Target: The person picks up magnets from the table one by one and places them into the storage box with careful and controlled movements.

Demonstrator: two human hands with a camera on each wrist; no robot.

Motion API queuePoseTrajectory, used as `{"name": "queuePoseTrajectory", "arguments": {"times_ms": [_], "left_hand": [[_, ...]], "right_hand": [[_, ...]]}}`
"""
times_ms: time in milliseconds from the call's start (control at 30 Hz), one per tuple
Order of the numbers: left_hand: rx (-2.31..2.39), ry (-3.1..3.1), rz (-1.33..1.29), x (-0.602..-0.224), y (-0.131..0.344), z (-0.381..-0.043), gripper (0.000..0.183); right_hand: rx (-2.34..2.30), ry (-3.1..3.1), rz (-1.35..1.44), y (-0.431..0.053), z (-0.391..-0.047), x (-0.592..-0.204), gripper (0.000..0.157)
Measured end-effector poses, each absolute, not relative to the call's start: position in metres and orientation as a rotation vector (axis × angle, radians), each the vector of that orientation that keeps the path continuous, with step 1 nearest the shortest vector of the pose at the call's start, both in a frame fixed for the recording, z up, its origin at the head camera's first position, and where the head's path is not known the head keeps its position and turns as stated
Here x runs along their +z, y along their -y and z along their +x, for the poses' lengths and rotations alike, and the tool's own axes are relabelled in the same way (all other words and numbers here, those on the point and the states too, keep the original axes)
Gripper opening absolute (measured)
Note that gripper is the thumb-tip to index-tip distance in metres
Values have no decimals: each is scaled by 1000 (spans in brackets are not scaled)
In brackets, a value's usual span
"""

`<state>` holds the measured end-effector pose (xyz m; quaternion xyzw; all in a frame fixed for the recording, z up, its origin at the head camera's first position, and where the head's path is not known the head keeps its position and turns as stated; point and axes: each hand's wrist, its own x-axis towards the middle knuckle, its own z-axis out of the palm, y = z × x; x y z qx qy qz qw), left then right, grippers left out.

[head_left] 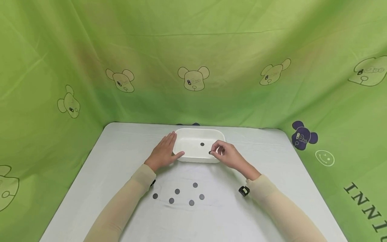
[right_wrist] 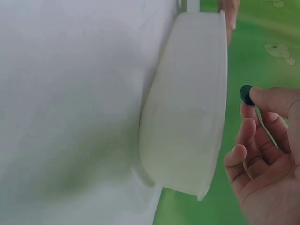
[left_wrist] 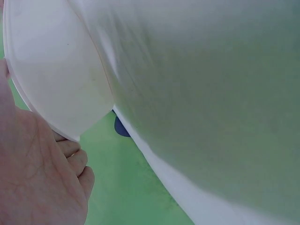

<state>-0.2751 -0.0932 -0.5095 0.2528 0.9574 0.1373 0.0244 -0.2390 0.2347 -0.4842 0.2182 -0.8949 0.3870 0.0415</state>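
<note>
A white oblong tub (head_left: 196, 160) stands toward the back of the table, with one dark round disc (head_left: 202, 144) lying inside it. My left hand (head_left: 163, 152) rests along the tub's left end, fingers straight and thumb at the front rim. In the left wrist view its fingertips reach the rim of the tub (left_wrist: 61, 70). Above the tub's right side, my right hand (head_left: 228, 155) pinches another small dark disc (right_wrist: 246, 95) between thumb and fingertip. The right wrist view shows that disc close over the rim, with the other fingers loosely curled.
Several more dark discs (head_left: 177, 191) lie scattered on the white tabletop (head_left: 217, 215) in front of the tub, between the forearms. A green curtain (head_left: 193, 104) with bear-head prints hangs behind and along both sides of the table.
</note>
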Motion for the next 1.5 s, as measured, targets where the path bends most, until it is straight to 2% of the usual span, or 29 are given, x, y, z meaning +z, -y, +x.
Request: {"name": "queuePoseTrajectory", "arguments": {"times_ms": [700, 1500], "left_hand": [[436, -2971, 767, -512, 94, -275, 100], [440, -2965, 762, -512, 92, -276, 100]], "right_hand": [[1143, 2831, 636, -230, -282, -495, 10], [974, 2989, 645, -222, -303, -504, 10]]}}
